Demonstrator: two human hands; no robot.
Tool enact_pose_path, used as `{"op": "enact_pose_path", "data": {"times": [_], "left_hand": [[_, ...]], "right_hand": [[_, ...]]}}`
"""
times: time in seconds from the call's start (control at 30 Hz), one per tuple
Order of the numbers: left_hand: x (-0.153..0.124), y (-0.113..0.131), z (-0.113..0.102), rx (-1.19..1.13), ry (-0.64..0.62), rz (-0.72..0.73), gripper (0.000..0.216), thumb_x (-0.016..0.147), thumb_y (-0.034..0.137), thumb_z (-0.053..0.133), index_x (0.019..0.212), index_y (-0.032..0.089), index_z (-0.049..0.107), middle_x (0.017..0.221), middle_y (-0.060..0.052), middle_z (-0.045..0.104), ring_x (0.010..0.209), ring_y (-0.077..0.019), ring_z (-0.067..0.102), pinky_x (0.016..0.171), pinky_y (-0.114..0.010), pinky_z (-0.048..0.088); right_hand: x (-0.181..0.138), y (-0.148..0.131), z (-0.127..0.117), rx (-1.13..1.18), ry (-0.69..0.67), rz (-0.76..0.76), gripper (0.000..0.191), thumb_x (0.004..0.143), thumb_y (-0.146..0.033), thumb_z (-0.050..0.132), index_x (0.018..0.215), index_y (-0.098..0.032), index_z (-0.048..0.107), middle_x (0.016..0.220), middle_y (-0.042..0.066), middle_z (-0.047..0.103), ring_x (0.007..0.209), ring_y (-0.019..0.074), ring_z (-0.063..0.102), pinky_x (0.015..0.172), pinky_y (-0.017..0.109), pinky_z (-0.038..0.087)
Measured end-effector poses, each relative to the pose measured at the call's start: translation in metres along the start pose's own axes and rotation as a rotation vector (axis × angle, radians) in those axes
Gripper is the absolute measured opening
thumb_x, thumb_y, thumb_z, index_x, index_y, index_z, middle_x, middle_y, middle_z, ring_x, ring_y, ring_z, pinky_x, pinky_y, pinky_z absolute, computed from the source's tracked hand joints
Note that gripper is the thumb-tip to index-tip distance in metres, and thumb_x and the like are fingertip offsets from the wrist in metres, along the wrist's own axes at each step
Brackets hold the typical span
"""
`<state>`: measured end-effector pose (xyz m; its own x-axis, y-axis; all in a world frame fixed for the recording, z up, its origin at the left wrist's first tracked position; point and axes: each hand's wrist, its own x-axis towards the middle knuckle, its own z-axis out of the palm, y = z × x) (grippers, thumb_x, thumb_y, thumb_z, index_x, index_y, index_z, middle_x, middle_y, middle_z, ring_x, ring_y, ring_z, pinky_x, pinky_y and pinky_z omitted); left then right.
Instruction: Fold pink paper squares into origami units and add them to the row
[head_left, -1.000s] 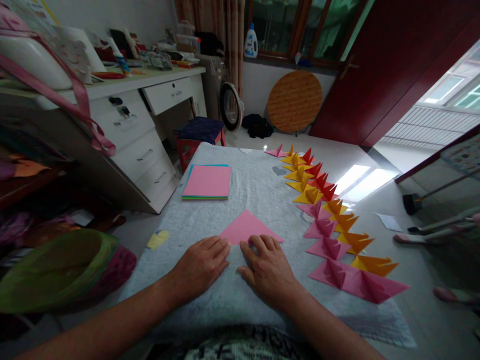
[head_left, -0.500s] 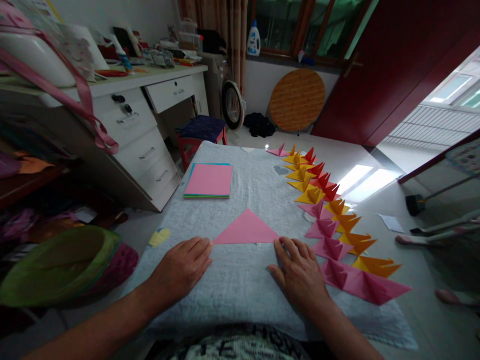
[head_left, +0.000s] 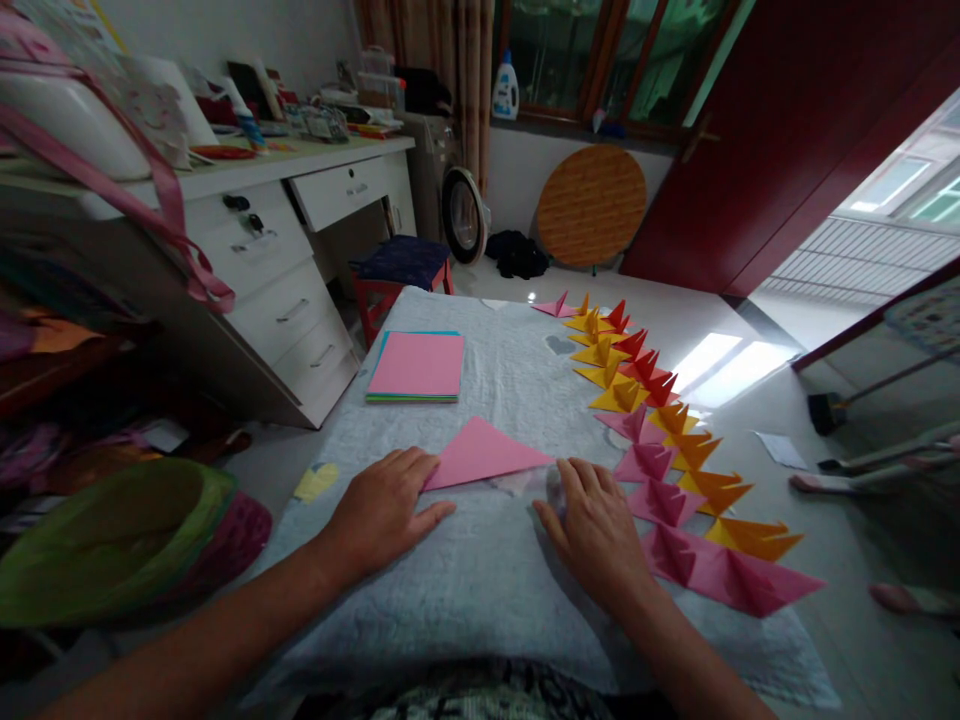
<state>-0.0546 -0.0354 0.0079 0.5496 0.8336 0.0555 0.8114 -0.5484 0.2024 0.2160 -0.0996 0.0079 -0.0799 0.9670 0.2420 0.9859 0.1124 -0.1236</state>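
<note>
A pink sheet of origami paper, folded into a triangle, lies on the cloth in front of me with its peak pointing away. My left hand rests at its left corner, fingertips on the edge and the thumb stretched apart. Beside the right corner, my right hand lies flat with fingers extended and thumb spread, holding nothing. Beyond the triangle is a stack of square coloured paper, a pink sheet on top.
Rows of folded pink paper pieces, yellow pieces and red pieces line the table's right side. A pale blue cloth covers the table. A green-rimmed basket stands left, a stool beyond.
The triangle has turned a little, its peak shifting left and its right corner moving away from me. My left thumb has spread from the fingers. The right hand has come off the corner.
</note>
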Motion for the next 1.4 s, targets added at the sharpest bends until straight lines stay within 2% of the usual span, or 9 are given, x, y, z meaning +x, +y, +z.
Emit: {"op": "enact_pose_path", "data": {"times": [0.13, 0.37, 0.63, 0.8, 0.9, 1.0, 1.13, 1.27, 1.4], "left_hand": [[0.025, 0.013, 0.000, -0.034, -0.049, -0.093, 0.069, 0.079, 0.048, 0.074, 0.133, 0.011, 0.054, 0.128, -0.018, 0.061, 0.118, -0.0342, 0.055, 0.103, -0.047, 0.045], [0.030, 0.012, 0.018, -0.156, 0.124, -0.117, 0.069, 0.080, 0.037, 0.072, 0.140, 0.014, 0.047, 0.126, -0.015, 0.060, 0.116, -0.0320, 0.057, 0.101, -0.046, 0.048], [0.033, 0.008, 0.032, -0.376, 0.311, 0.004, 0.070, 0.078, 0.017, 0.070, 0.143, 0.020, 0.043, 0.130, -0.012, 0.059, 0.120, -0.0285, 0.059, 0.102, -0.047, 0.051], [0.030, 0.014, 0.031, -0.376, 0.347, 0.076, 0.076, 0.082, 0.009, 0.063, 0.150, 0.024, 0.032, 0.135, -0.012, 0.060, 0.118, -0.0263, 0.061, 0.101, -0.045, 0.051], [0.028, 0.015, 0.031, -0.392, 0.331, 0.115, 0.070, 0.083, 0.005, 0.056, 0.147, 0.025, 0.035, 0.108, -0.005, 0.068, 0.094, -0.0201, 0.065, 0.087, -0.037, 0.055], [0.027, 0.017, 0.030, -0.397, 0.368, 0.194, 0.072, 0.080, -0.001, 0.050, 0.146, 0.023, 0.036, 0.090, 0.000, 0.066, 0.081, -0.0172, 0.061, 0.081, -0.033, 0.053], [0.028, 0.018, 0.025, -0.365, 0.416, 0.276, 0.063, 0.082, 0.004, 0.053, 0.141, 0.021, 0.044, 0.097, -0.004, 0.067, 0.088, -0.0203, 0.061, 0.085, -0.037, 0.051], [0.029, 0.014, 0.019, -0.283, 0.410, 0.337, 0.041, 0.088, 0.018, 0.059, 0.129, 0.020, 0.057, 0.118, -0.010, 0.069, 0.109, -0.0265, 0.059, 0.100, -0.047, 0.044], [0.030, 0.003, 0.018, -0.224, 0.382, 0.330, 0.035, 0.088, 0.019, 0.059, 0.123, 0.021, 0.064, 0.131, -0.010, 0.065, 0.122, -0.0280, 0.055, 0.108, -0.051, 0.040]], "right_hand": [[0.029, -0.007, 0.001, 0.035, 0.050, 0.036, 0.039, 0.090, -0.031, 0.062, 0.124, -0.013, 0.056, 0.118, 0.018, 0.064, 0.113, 0.0339, 0.056, 0.093, 0.048, 0.049], [0.051, -0.008, 0.028, 0.209, 0.201, 0.055, 0.064, 0.091, -0.034, 0.058, 0.144, -0.005, 0.037, 0.128, 0.023, 0.059, 0.118, 0.0346, 0.053, 0.101, 0.053, 0.044], [0.050, -0.013, 0.040, 0.305, 0.022, -0.016, 0.052, 0.089, -0.031, 0.060, 0.136, -0.010, 0.052, 0.124, 0.019, 0.065, 0.118, 0.0337, 0.054, 0.102, 0.051, 0.042], [0.050, -0.012, 0.041, 0.387, 0.088, -0.047, 0.053, 0.087, -0.022, 0.059, 0.138, -0.011, 0.052, 0.121, 0.016, 0.066, 0.114, 0.0301, 0.055, 0.103, 0.049, 0.042], [0.049, -0.013, 0.038, 0.427, 0.192, -0.095, 0.046, 0.087, -0.015, 0.056, 0.132, -0.015, 0.058, 0.118, 0.013, 0.066, 0.112, 0.0282, 0.055, 0.103, 0.048, 0.042], [0.047, -0.014, 0.031, 0.452, 0.251, -0.167, 0.033, 0.086, -0.009, 0.054, 0.113, -0.020, 0.069, 0.112, 0.010, 0.067, 0.105, 0.0258, 0.056, 0.096, 0.044, 0.047], [0.045, -0.011, 0.026, 0.471, 0.303, -0.213, 0.029, 0.086, -0.004, 0.051, 0.091, -0.022, 0.074, 0.105, 0.008, 0.069, 0.094, 0.0229, 0.057, 0.083, 0.037, 0.052], [0.045, -0.005, 0.028, 0.533, 0.366, -0.192, 0.034, 0.083, -0.003, 0.048, 0.094, -0.023, 0.073, 0.104, 0.008, 0.070, 0.098, 0.0231, 0.061, 0.087, 0.039, 0.054], [0.045, 0.000, 0.030, 0.668, 0.384, -0.129, 0.029, 0.082, -0.007, 0.048, 0.095, -0.023, 0.070, 0.108, 0.009, 0.071, 0.102, 0.0223, 0.066, 0.090, 0.039, 0.054]]}}
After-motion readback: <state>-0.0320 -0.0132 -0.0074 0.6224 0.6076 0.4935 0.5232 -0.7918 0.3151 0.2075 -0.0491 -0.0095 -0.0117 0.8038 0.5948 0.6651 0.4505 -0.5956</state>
